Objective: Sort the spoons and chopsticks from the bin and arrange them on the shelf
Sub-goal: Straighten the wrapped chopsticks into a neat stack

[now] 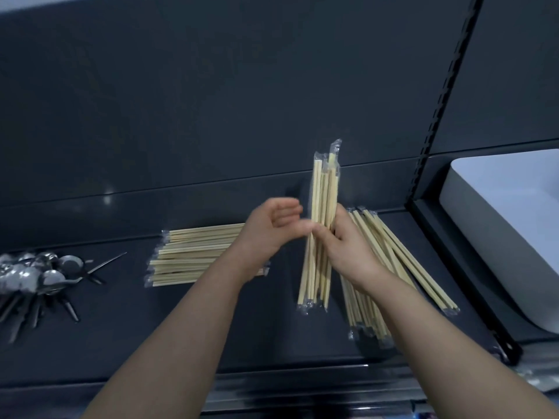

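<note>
Here, the right hand (344,252) grips a bundle of wrapped chopsticks (325,182) near-upright above the dark shelf (211,322), fingers curled round its middle. The left hand (272,228) sits just beside the bundle, fingers loosely curled and thumb reaching to it, too blurred to tell if it holds anything. On the shelf lie a flat chopstick stack (193,258) at centre-left, a looser chopstick pile (402,261) under the right arm, spoons (36,273) heaped far left and a white bin (499,225) at right.

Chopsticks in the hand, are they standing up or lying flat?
Standing up, slightly tilted. The right hand grips the wrapped bundle around its middle, top ends rising before the back wall.
</note>
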{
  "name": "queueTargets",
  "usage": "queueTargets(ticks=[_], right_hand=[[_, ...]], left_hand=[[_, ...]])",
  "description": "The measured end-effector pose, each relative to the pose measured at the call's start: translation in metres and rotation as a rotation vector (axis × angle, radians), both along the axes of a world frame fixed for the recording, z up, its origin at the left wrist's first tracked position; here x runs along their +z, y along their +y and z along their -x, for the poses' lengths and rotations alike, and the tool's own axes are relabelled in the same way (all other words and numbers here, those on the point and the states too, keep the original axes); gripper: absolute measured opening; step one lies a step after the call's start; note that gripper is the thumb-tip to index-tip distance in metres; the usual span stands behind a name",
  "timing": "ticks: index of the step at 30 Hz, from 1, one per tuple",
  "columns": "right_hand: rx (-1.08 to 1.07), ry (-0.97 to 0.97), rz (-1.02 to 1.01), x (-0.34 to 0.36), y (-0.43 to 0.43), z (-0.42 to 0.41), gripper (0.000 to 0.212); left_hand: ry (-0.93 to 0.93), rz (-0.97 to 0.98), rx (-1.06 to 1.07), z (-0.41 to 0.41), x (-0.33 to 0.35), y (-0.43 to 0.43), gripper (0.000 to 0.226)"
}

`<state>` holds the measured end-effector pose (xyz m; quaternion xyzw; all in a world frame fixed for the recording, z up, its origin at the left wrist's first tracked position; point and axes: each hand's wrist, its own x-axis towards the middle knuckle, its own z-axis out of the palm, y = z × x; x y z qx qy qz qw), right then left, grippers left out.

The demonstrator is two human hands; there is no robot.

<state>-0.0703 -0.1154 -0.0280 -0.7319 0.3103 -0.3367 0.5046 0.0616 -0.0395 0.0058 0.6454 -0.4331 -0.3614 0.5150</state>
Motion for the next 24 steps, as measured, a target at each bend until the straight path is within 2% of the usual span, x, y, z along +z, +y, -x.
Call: queueTargets(ticks=[3, 6, 9, 11, 14, 17, 20, 24], right_hand=[[0.092, 0.010, 0.084, 0.008, 0.005, -0.004, 0.033], [0.186, -0.013, 0.116, 0.013, 0.009, -0.009, 0.050], [0.220, -0.040, -0.032, -0.004, 0.010, -0.005, 0.045], [0.216, 0.038, -0.156, -0.025, 0.016, -0.001, 0.036], [0.173, 0.082, -0.189, -0.042, 0.021, -0.001, 0.023], [0.196, 0.020, -0.213, -0.031, 0.014, -0.006, 0.029], [0.214, 0.019, -0.292, -0.031, 0.009, -0.006, 0.042], [0.212, 0.102, -0.347, -0.052, 0.018, -0.007, 0.039]], left_hand=[[0.040, 0.145, -0.027, 0.010, 0.019, -0.008, 0.034], [-0.022, 0.203, -0.015, 0.020, 0.026, -0.015, 0.024], [-0.054, 0.193, -0.001, 0.021, 0.019, -0.017, 0.024], [-0.035, 0.190, 0.046, 0.022, 0.013, -0.016, 0.021], [0.029, 0.210, 0.060, 0.024, 0.016, -0.016, 0.013], [0.022, 0.252, 0.040, 0.024, 0.025, -0.021, 0.020], [-0.007, 0.205, 0.028, 0.022, 0.021, -0.023, 0.022], [0.051, 0.175, 0.088, 0.025, 0.006, -0.019, 0.014]])
